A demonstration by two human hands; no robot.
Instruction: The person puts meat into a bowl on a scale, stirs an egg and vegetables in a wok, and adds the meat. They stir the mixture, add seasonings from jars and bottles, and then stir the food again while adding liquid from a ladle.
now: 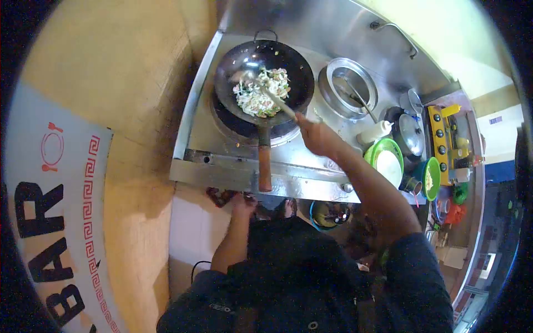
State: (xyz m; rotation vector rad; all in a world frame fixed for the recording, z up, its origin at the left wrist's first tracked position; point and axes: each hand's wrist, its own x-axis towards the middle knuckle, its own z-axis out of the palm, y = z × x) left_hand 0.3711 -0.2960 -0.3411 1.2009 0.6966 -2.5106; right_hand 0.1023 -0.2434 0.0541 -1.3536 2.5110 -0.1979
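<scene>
My right hand (319, 137) is closed round the handle of a long wok spatula (275, 100), its head blurred inside the wok. The dark wok (300, 83) sits on the stove burner, with a wooden handle (265, 169) pointing toward me and a metal loop at the far side. Pale shredded food with green bits (261, 94) lies in its middle, under the spatula. My left hand (244, 204) is low at the stove's front edge, left of the wok handle and apart from it. Its fingers are in shadow, and I cannot tell what they hold.
Right of the wok stands a metal pot (327, 91) with a utensil in it. A white squeeze bottle (375, 132), a green basin (401, 161), a lidded pan (410, 136) and another green bowl (436, 180) follow. A steel backsplash (327, 33) rises behind; a yellow wall (139, 133) borders the left.
</scene>
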